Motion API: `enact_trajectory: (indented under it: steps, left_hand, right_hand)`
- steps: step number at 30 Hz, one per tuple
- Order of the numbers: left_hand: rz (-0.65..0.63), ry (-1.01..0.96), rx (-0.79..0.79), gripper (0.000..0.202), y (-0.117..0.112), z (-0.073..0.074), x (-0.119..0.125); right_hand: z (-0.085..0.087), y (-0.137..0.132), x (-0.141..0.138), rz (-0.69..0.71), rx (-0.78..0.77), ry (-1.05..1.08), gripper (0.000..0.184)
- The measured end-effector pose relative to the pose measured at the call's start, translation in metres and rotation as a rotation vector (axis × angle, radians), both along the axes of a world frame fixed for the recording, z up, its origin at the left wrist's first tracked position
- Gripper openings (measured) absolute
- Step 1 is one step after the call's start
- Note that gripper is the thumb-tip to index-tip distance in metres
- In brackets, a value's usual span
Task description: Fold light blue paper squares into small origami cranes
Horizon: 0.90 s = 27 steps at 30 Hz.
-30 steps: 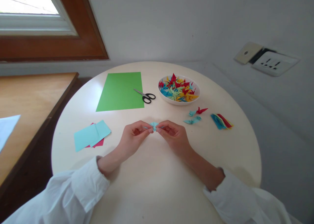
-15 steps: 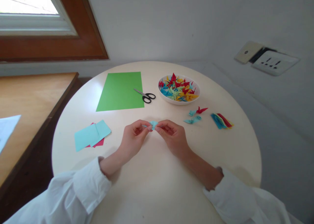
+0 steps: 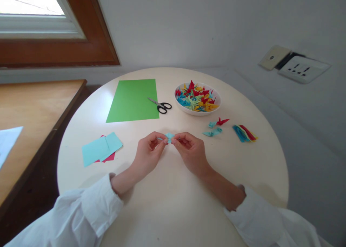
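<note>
A small light-blue folded paper piece (image 3: 169, 136) is pinched between both my hands just above the round cream table (image 3: 173, 211). My left hand (image 3: 148, 154) grips its left end with closed fingers. My right hand (image 3: 190, 151) grips its right end the same way. Most of the paper is hidden by my fingertips. Both forearms rest on the table in white sleeves.
A green sheet (image 3: 133, 100) and black-handled scissors (image 3: 160, 105) lie at the back. A white bowl (image 3: 198, 99) holds several coloured folded cranes. Loose cranes (image 3: 216, 127) and a stack of coloured strips (image 3: 244, 133) lie to the right. Blue and red paper squares (image 3: 101, 149) lie left.
Both hands have shifted very slightly away from me and closer together on the blue paper piece; the fingers work it a little. Nothing else has moved.
</note>
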<state>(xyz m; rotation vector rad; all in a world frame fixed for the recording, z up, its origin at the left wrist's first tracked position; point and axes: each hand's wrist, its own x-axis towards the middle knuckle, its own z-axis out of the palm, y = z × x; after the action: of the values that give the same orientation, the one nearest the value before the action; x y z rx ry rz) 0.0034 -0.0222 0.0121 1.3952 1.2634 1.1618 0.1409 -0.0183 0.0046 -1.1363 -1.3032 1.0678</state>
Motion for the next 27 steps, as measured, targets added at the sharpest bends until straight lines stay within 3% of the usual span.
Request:
enact_trajectory:
  steps: [27]
  left_hand:
    - [0.07, -0.091, -0.053, 0.017, 0.0022, 0.0029, 0.0009]
  right_hand:
    - [0.004, 0.0017, 0.0014, 0.011, -0.024, 0.134, 0.008]
